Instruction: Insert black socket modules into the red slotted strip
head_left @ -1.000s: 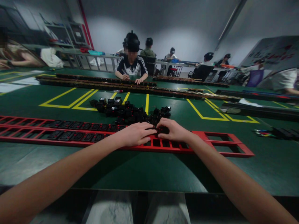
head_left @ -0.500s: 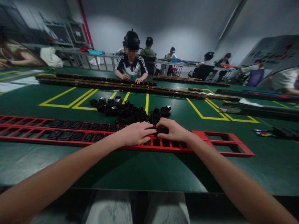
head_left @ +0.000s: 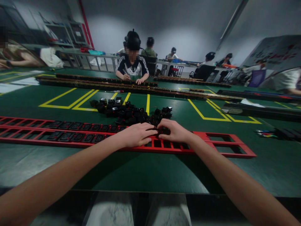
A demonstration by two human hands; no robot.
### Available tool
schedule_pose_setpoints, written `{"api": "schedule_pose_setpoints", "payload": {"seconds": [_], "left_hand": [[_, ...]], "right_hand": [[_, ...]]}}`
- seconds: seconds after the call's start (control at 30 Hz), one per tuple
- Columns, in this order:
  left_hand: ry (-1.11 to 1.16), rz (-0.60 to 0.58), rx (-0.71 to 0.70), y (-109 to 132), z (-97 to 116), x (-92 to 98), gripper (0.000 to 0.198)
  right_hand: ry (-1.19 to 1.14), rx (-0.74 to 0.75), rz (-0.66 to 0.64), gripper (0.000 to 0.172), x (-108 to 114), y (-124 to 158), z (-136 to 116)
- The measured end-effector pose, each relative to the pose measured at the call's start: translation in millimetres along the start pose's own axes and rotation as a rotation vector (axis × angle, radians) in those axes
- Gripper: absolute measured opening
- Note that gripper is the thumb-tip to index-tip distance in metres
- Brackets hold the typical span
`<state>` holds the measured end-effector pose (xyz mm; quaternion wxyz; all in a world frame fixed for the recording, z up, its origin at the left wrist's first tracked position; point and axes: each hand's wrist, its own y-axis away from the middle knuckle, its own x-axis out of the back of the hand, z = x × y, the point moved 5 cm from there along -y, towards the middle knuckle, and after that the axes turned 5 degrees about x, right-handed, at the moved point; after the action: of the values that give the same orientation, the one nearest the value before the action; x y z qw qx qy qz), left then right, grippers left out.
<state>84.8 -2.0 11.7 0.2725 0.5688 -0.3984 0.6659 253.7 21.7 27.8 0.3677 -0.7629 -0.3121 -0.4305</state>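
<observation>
A long red frame (head_left: 223,149) with two rows of rectangular slots lies across the green table in front of me. Black plastic parts (head_left: 75,137) fill several slots left of my hands. My right hand (head_left: 175,131) curls its thumb and fingers round a small black plastic part (head_left: 166,131) over the far row. Beside it, my left hand (head_left: 136,135) lies on the frame, its fingers stretched out and slightly apart, fingertips close to that part. Whether they touch it I cannot tell. Just beyond the frame is a pile of loose black parts (head_left: 128,111).
Long dark strips (head_left: 94,84) run across the table farther back, where a person (head_left: 133,62) sits with a pen. Dark bars (head_left: 258,110) and a bundle with coloured wire ends (head_left: 266,134) lie at the right. Yellow tape lines mark the tabletop; its front edge is near me.
</observation>
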Motion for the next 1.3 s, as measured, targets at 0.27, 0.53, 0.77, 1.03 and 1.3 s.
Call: {"api": "schedule_pose_setpoints", "payload": {"seconds": [0.27,0.53,0.77,1.03,1.3], "left_hand": [[-0.015,-0.016,-0.019,-1,2,1.5,0.041],[-0.018,-0.024,-0.008,0,1,0.2,0.042],[-0.018,-0.009,0.006,0,0,0.9,0.044],[-0.032,0.049,0.046,-1,1,6.8,0.045],[0.005,0.046,0.023,0,0,3.4,0.041]], "right_hand": [[0.006,0.008,-0.001,0.025,0,1,1],[0.024,0.002,-0.012,0.028,3,1,0],[0.022,-0.007,-0.034,0.029,7,2,0],[0.013,-0.023,-0.035,0.027,11,3,0],[-0.007,-0.009,-0.078,0.028,17,4,2]]}}
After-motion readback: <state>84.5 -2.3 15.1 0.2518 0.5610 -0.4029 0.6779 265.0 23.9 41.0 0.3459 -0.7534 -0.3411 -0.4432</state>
